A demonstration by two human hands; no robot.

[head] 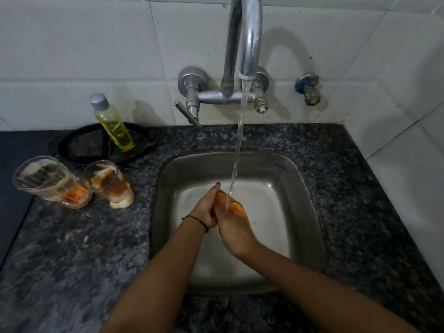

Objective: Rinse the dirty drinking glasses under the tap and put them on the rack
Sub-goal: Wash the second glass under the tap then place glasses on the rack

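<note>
Water runs from the chrome tap into the steel sink. Over the basin both hands hold one glass with orange residue, tilted under the stream. My left hand grips its left side, fingers pointing up. My right hand wraps it from below and the near side, so most of the glass is hidden. Two more dirty glasses stand on the counter to the left: a taller ribbed one and a shorter one, both streaked orange. No rack is in view.
A bottle of yellow-green liquid leans on a round black tray behind the two glasses. The speckled granite counter surrounds the sink. A small valve sticks out of the tiled wall at right. A dark surface lies at far left.
</note>
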